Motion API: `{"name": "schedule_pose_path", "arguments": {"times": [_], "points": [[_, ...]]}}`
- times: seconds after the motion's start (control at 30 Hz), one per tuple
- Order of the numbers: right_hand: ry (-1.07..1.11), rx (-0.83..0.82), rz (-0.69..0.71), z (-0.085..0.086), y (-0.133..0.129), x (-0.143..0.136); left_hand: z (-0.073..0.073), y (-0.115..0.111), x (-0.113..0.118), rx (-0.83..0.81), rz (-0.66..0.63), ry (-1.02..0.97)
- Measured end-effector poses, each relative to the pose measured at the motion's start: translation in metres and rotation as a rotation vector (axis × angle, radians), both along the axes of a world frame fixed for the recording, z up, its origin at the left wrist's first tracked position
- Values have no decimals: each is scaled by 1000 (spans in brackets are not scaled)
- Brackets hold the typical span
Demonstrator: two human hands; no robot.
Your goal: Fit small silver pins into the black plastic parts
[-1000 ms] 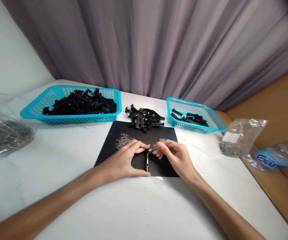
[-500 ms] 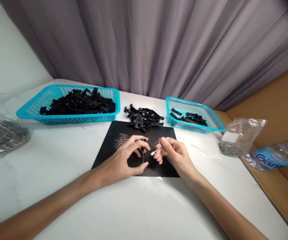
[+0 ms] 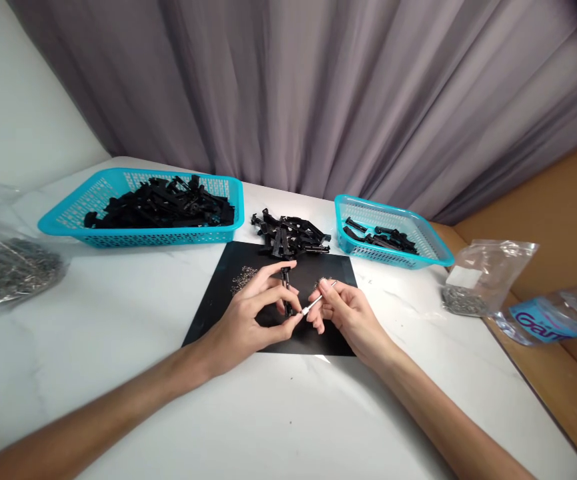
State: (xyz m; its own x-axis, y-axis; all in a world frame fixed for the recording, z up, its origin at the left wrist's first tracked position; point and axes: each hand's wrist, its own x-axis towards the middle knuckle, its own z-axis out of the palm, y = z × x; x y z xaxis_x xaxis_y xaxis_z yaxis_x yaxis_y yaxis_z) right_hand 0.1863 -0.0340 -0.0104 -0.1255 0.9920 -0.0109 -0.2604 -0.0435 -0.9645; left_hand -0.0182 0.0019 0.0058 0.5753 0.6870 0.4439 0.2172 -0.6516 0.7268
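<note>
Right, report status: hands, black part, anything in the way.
Left hand holding black part over mat. Right hand gripping thin silvery tool, tip near left hand. Parts pile beyond, not in the way.

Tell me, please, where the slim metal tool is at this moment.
In the head view, the slim metal tool is in the right hand, above the black mat, its tip close to the left hand.

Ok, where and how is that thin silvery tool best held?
Probably by the slim shaft of the tool, coming from the right, where the right hand pinches it. It slants, its thicker pale tip toward the left hand, so gripping behind that tip should leave it uncovered.
</note>
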Motion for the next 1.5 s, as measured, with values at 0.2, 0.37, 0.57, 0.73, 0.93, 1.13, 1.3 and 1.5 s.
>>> {"name": "schedule_pose_path", "arguments": {"times": [0.2,0.37,0.57,0.73,0.93,1.13,1.3,1.5], "points": [[-64,-10,-42,-1,1,-1,2,-1,-3,-52,-25,90],[-410,295,-334,5,-5,2,3,1,-4,-121,-12,144],[-773,575,-125,16,-16,1,5,5,-7,-190,-71,270],[-828,628,-112,8,-15,0,1,7,-7,-188,-54,268],[-843,562,-105,11,-15,0,1,9,-7,-169,-84,261],[-913,560,-122,9,-17,-2,1,8,-8,-168,-105,288],[-1021,616,-165,5,-14,6,-2,9,-8,-187,-87,260],[-881,627,-240,-1,5,8,0,9,-5,-274,6,277]]}}
